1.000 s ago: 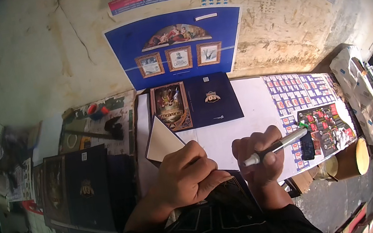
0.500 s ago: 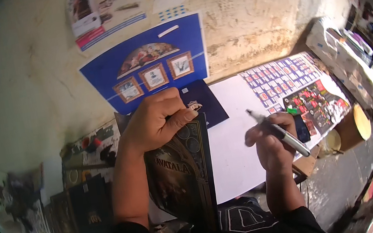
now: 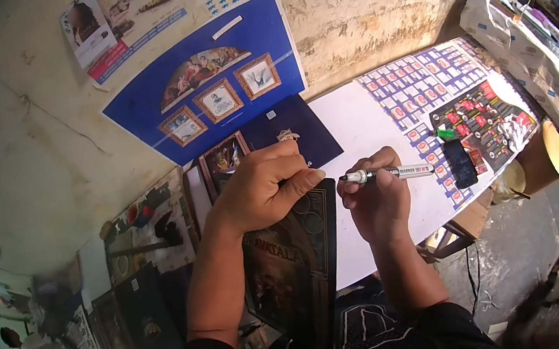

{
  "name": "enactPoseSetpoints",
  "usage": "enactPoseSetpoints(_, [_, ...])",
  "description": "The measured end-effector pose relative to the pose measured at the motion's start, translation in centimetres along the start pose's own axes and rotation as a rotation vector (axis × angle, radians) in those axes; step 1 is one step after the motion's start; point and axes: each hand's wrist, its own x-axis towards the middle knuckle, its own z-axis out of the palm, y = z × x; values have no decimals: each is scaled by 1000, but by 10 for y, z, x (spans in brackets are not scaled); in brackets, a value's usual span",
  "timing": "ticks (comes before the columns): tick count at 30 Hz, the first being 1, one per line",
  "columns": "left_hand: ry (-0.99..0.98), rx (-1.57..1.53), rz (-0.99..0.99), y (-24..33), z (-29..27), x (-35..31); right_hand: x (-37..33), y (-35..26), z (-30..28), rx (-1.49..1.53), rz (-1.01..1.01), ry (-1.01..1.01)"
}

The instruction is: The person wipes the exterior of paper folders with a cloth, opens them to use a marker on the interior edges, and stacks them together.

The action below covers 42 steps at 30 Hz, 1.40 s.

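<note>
My left hand (image 3: pixel 269 189) pinches the top edge of a dark booklet or folder (image 3: pixel 286 265) with gold-brown printing. Thumb and fingers close over its upper right part, and the sheet hangs down toward my lap. My right hand (image 3: pixel 378 206) grips a white marker pen (image 3: pixel 407 171), held almost level. Its bare black tip points left, right beside the booklet's top right corner; whether it touches cannot be told. Behind my hands a dark blue folder (image 3: pixel 298 128) with a gold emblem lies on the white tabletop (image 3: pixel 351 116), partly over a picture-printed dark cover (image 3: pixel 222 156).
A blue printed board (image 3: pixel 139 116) leans against the wall. To the right lie label sheets (image 3: pixel 391 95), a black printed sheet (image 3: pixel 479 117), a phone (image 3: pixel 461 164) and a small green object (image 3: pixel 443 134). Dark folders (image 3: pixel 135 325) are at the left, a wrapped bundle (image 3: pixel 531 54) at the far right.
My right hand has moved left and the marker has swung to nearly level, its tip now close to the booklet's edge. My left hand keeps its hold. The whole view has shifted.
</note>
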Motion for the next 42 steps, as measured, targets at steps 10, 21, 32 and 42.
enactPoseSetpoints(10, [26,-15,-1,5,3,-5,-1,3,5,-22,69,37])
enactPoseSetpoints(21, [8,-11,-24,7,-3,-9,1,13,-8,121,62,-18])
enactPoseSetpoints(32, [41,-12,2,6,-5,-12,1,11,1,-41,34,-68])
enactPoseSetpoints(42, [273,86,-35,34,-3,-26,0,11,3,29,18,-57])
